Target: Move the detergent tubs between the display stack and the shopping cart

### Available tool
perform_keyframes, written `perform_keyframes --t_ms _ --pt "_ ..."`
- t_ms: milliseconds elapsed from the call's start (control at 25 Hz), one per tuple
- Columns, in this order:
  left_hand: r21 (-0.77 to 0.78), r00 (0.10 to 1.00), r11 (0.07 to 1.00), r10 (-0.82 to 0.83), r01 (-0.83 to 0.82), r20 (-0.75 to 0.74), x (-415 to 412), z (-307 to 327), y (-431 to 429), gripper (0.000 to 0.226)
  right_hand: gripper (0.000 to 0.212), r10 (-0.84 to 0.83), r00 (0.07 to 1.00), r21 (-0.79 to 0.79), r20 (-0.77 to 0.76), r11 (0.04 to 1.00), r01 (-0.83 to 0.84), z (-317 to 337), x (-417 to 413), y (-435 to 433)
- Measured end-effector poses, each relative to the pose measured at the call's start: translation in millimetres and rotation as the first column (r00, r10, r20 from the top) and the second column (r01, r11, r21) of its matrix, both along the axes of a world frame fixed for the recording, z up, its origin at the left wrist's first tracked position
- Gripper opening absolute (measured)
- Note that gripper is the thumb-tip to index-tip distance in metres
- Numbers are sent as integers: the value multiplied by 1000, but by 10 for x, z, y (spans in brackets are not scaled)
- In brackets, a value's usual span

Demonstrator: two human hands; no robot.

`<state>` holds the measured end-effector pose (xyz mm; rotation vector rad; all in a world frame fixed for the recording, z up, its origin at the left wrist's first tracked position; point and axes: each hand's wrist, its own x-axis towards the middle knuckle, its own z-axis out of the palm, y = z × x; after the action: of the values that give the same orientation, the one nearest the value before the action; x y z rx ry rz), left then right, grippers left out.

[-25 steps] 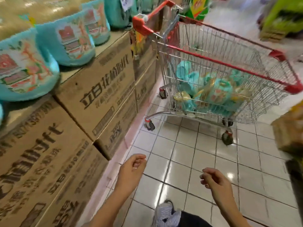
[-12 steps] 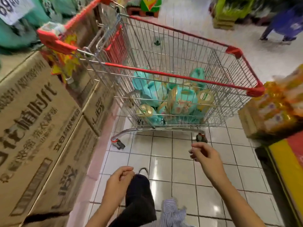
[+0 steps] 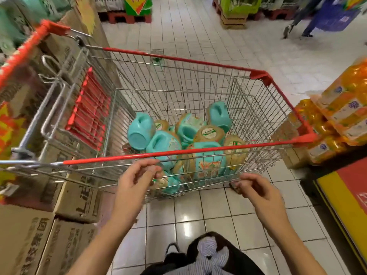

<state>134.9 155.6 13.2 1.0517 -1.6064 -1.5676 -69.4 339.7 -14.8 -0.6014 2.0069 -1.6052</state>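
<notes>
L hand [image 3: 137,183]: fingers curled at near wire wall of shopping cart [image 3: 111,157], just under red rail; can't tell if gripping wire. R hand [image 3: 258,191]: fingers loosely curled, empty, by cart's lower corner. Detergent tubs [image 3: 139,133], teal, lie piled in basket bottom. Cardboard boxes [image 3: 77,201] stacked L of cart; orange packs [image 3: 343,108] on R.

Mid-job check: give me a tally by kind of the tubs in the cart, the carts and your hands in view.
Detergent tubs: at least 7 (they lie piled and overlapping, so an exact count can't be told)
Shopping cart: 1
Hands: 2, the left hand and the right hand
Total: at least 10
</notes>
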Motion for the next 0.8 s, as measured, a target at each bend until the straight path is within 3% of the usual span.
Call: perform_keyframes --t_ms 120,320,440,560,800 --pt "-10 998 1000 22 -22 -57 -638 155 -417 19 23 -29 999 -78 -40 997 25 148 -541 -409" --pt "57 995 996 73 -69 -62 -1830 84 -1115 18 19 19 998 -59 -65 998 -23 113 -1665 -1262" --pt "135 996 987 87 -87 3 -2506 -171 -1520 15 20 49 997 48 -61 998 -46 -99 -2246 -1830" --pt "169 991 985 12 -35 136 -3107 -632 -1889 10 28 70 987 277 -143 960 -28 -510 -2680 -2391" --pt "435 875 894 -293 108 386 -3957 -1928 -2276 13 49 -48 996 504 81 864 1 -1609 -3054 -2906"
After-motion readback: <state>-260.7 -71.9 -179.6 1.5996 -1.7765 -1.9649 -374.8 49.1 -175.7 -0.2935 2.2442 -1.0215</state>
